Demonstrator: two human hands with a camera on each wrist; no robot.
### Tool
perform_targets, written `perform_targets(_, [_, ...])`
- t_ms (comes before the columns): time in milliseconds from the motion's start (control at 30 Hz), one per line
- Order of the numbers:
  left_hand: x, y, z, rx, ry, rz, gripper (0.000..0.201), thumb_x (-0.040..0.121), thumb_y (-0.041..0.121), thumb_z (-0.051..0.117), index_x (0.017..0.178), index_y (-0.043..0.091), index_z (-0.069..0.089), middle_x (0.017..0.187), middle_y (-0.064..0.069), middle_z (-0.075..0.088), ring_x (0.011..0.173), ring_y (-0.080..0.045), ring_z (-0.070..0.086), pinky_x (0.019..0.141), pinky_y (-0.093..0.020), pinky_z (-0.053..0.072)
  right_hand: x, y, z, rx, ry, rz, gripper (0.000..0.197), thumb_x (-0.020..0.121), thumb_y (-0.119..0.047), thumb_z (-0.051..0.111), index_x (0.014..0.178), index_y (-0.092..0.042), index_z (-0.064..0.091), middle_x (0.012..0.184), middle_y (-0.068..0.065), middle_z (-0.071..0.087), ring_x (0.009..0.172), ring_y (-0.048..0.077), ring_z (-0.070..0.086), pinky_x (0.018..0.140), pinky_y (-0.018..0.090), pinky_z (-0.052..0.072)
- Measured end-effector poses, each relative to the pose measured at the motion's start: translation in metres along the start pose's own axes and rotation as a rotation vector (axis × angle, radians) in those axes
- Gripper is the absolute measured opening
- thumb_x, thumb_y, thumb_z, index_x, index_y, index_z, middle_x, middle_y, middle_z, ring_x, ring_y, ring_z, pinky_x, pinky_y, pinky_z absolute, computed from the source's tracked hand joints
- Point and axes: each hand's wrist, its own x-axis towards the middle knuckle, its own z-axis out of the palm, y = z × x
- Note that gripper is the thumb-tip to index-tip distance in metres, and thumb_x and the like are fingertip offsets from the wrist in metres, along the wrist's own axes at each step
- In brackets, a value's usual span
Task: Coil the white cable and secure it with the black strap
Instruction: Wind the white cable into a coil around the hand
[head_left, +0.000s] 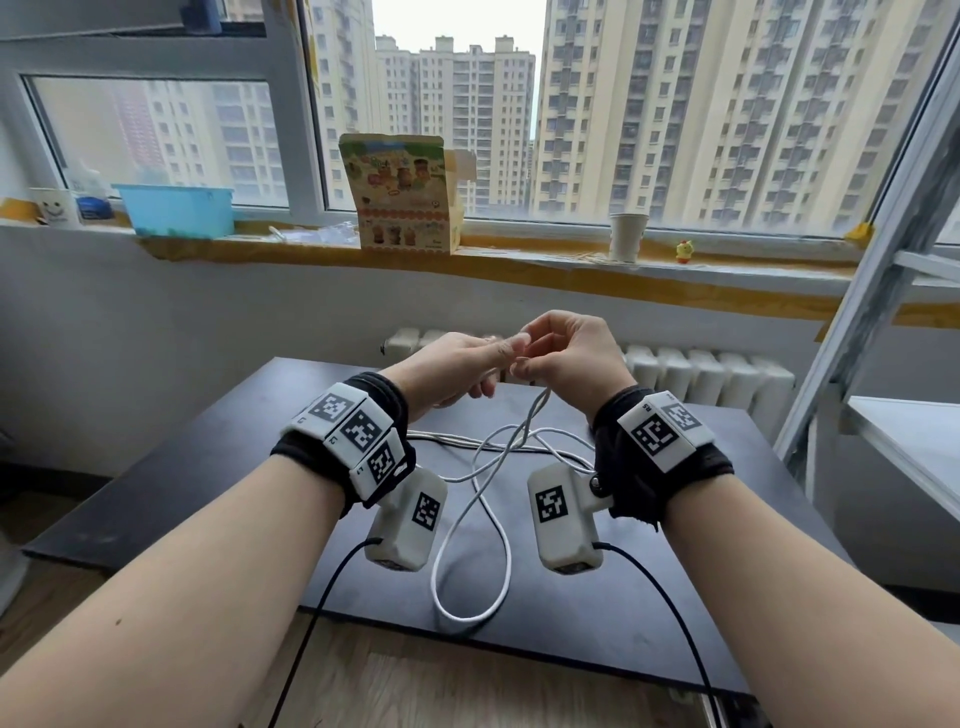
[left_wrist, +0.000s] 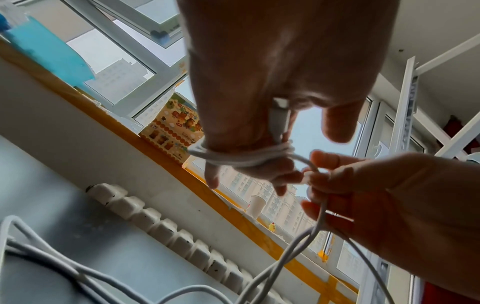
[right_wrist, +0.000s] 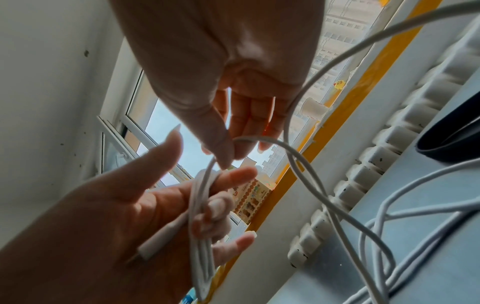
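Both hands are raised above the dark table (head_left: 208, 467), close together. My left hand (head_left: 462, 364) has several turns of the white cable (left_wrist: 241, 154) wound around its fingers, and the cable's white connector (left_wrist: 279, 115) lies against its palm. In the right wrist view two left fingers curl over the coil (right_wrist: 202, 205). My right hand (head_left: 563, 353) pinches the cable (right_wrist: 223, 162) between thumb and fingers, right beside the coil. The rest of the cable (head_left: 488, 499) hangs down and lies in loose loops on the table. No black strap is in view.
A white radiator (head_left: 701, 374) runs behind the table. On the window sill stand a blue tub (head_left: 176, 208), a printed carton (head_left: 402, 195), a paper cup (head_left: 627, 236) and a small yellow toy (head_left: 684, 252). A metal frame (head_left: 857, 322) leans at the right.
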Motion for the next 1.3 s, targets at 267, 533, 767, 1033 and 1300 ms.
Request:
perform_targets(267, [0.002,-0.008,0.0,-0.082,-0.027,0.026,0.028,0.091,0.03,0.056,0.069,0.013,0.06,0.059,0.004,0.044,0.057,-0.008,0.038,0.066,-0.019,0.04,0.001,0.011,-0.008,-0.032,-0.002,-0.005,0.019,0.065,0.0,0.079,0.07,-0.014,0.067,0.07,0.004,0.067,0.062,0.013,0.062,0.066,0.025,0.055])
perform_targets(533, [0.008,-0.007,-0.006,-0.507,0.054,-0.013,0.022,0.089,0.022,0.06,0.069,0.015,0.053,0.046,0.012,0.037,0.04,-0.001,0.036,0.077,-0.025,0.045,0.003,0.039,-0.024,-0.092,0.123,0.117,0.024,0.064,-0.004,0.08,0.057,-0.025,0.07,0.069,-0.001,0.07,0.076,0.015,0.064,0.083,0.028,0.05])
perform_targets(767, [0.008,-0.004,-0.013,-0.791,0.19,0.052,0.021,0.092,0.021,0.057,0.072,0.013,0.053,0.041,0.011,0.041,0.037,-0.002,0.032,0.079,-0.027,0.044,0.007,0.053,-0.027,-0.256,0.211,0.313,0.018,0.07,-0.007,0.074,0.06,-0.019,0.064,0.063,0.003,0.068,0.053,0.013,0.059,0.059,0.027,0.052])
perform_targets(1033, [0.004,-0.008,-0.042,-0.929,0.406,0.041,0.019,0.093,0.024,0.055,0.076,0.017,0.058,0.04,0.012,0.035,0.037,-0.004,0.033,0.088,-0.029,0.043,0.0,0.088,-0.033,-0.272,0.276,0.499,0.025,0.073,0.001,0.045,0.067,-0.01,0.067,0.058,0.014,0.067,0.049,0.026,0.063,0.051,0.032,0.051])
perform_targets(1300, [0.01,-0.009,-0.022,-0.867,0.206,0.011,0.027,0.096,0.027,0.049,0.074,0.013,0.058,0.045,0.009,0.026,0.035,-0.004,0.028,0.076,-0.027,0.045,0.013,0.033,0.005,0.091,0.043,0.258,0.013,0.087,0.001,0.053,0.092,-0.007,0.062,0.077,0.009,0.064,0.064,0.02,0.063,0.062,0.026,0.053])
